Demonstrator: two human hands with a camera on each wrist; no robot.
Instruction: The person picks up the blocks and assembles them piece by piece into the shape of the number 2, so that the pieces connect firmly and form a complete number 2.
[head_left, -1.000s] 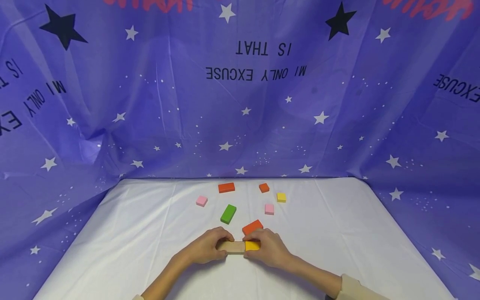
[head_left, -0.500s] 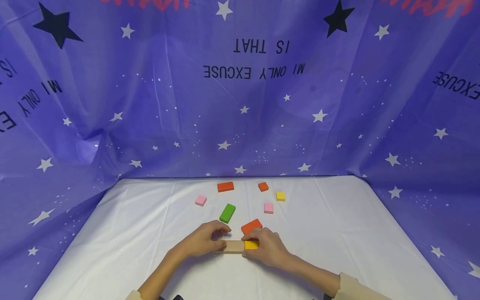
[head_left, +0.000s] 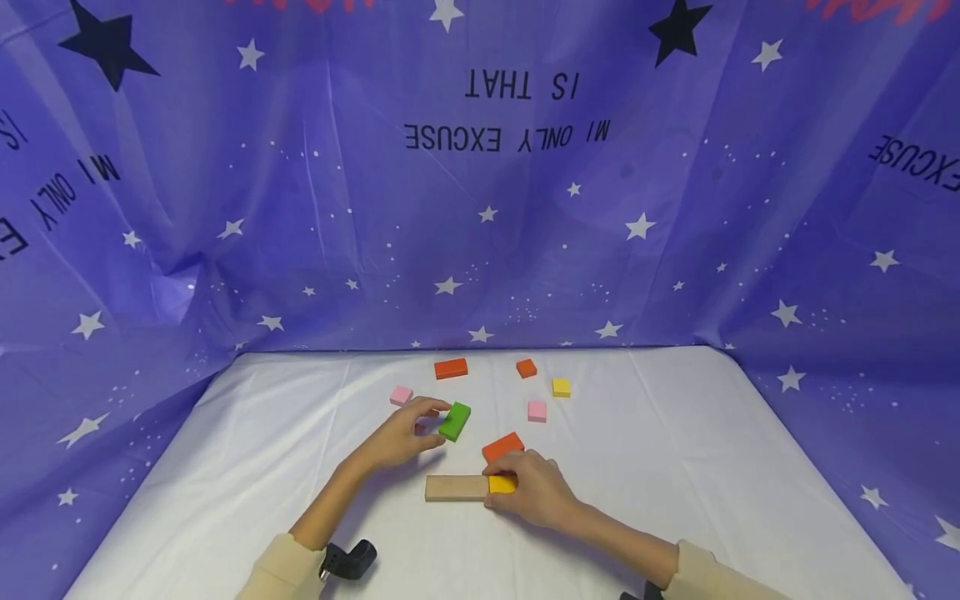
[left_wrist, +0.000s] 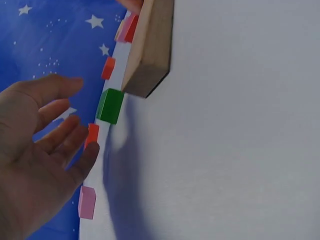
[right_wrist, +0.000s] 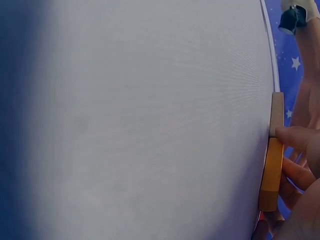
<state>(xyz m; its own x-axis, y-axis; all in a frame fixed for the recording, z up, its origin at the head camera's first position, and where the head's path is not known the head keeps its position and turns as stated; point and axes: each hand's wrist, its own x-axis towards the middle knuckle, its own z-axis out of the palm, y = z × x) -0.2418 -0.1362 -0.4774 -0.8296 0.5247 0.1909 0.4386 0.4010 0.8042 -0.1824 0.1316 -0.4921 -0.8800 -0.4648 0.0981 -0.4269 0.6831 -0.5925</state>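
Note:
My left hand [head_left: 397, 435] reaches to the green block [head_left: 454, 422], its fingers and thumb spread at the block's left side. In the left wrist view that hand [left_wrist: 40, 145] is loosely bent, with a gap between its fingertips and the green block [left_wrist: 111, 106]. My right hand [head_left: 536, 492] pinches a yellow block [head_left: 502, 484], whose right part is hidden by the fingers. End to end with it, on the left, lies a plain wooden block [head_left: 457, 488]. In the right wrist view the thumb sits near the seam between the yellow block [right_wrist: 271, 172] and the wooden block [right_wrist: 277, 112].
An orange-red block [head_left: 503, 447] lies just behind the right hand. Farther back are a red block [head_left: 451, 369], a small orange block [head_left: 527, 368], a small yellow block [head_left: 561, 387] and two pink blocks [head_left: 537, 412] [head_left: 401, 396]. A starry purple curtain [head_left: 360, 250] surrounds the white-covered table [head_left: 675, 450].
My left hand has let go of the plain wooden block and moved forward to the green block. The right hand still holds the yellow block in place.

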